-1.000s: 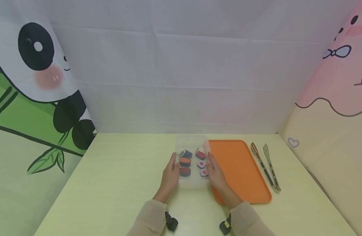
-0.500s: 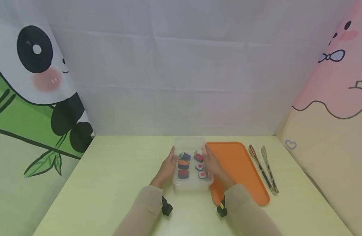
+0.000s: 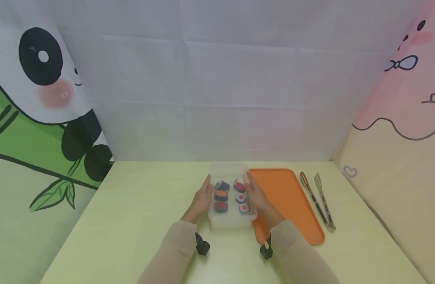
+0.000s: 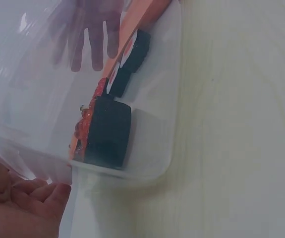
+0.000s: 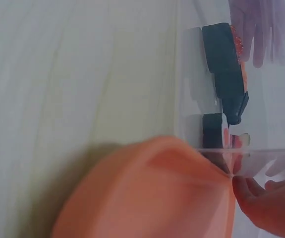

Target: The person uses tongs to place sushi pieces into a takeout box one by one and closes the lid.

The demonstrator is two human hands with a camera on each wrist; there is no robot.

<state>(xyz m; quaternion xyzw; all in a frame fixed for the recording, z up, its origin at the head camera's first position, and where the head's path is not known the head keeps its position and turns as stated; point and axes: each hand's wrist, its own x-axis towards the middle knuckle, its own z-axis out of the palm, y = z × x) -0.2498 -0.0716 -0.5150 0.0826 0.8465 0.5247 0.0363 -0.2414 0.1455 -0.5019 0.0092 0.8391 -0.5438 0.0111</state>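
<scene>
A clear plastic box (image 3: 231,221) stands on the pale tabletop, with several sushi pieces (image 3: 221,196) in two columns inside. Some have dark wrapping and orange or red tops; others are small white rolls with red centres. My left hand (image 3: 200,202) holds the box's left side, and my right hand (image 3: 257,198) holds its right side. Both thumbs lie up near the rim. Through the clear wall in the left wrist view, the other hand's fingers look straight against the far side. In the right wrist view, the right fingers (image 5: 256,198) bend at the box's edge.
An orange tray (image 3: 284,201) lies directly right of the box, partly under my right forearm. Metal tongs (image 3: 325,199) lie spread to the right of the tray. A white cloth wall (image 3: 203,98) rises behind the table, with printed cloths at both sides.
Both hands have slid slightly forward along the box's sides, showing its front corners. The box has barely moved. The view shifted a little.
</scene>
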